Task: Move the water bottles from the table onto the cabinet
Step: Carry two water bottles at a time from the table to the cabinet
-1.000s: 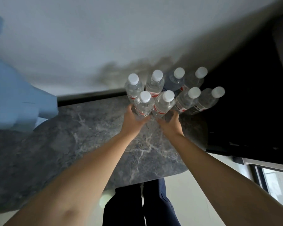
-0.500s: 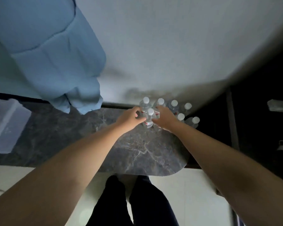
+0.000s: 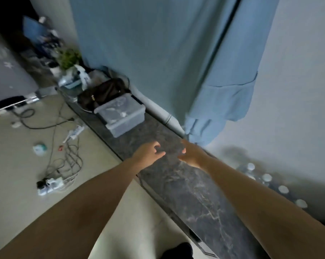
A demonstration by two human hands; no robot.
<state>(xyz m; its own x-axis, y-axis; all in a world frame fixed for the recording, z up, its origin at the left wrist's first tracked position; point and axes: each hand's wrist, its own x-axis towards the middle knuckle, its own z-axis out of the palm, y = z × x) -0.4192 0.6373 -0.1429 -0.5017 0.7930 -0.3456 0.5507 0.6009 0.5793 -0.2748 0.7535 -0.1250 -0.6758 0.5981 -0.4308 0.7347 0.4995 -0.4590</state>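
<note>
Both the left hand [image 3: 147, 153] and right hand [image 3: 190, 155] hover empty, fingers relaxed, over the marble cabinet top [image 3: 195, 193]. The water bottles [image 3: 266, 179] stand clustered against the wall (blurred), so turning fully toward the table before reaching seems wise.

You have a desk [image 3: 186, 184] of dark veined stone, smooth; a box [image 3: 120, 113] of clear plastic; a blue cloth garment [image 3: 176, 53], matt.

Dark grey marbled tabletop [image 3: 191, 186] with pale veins; light-blue garment [image 3: 176, 62] at twelve o'clock; white-capped water bottles [image 3: 266, 177] at three o'clock.
</note>
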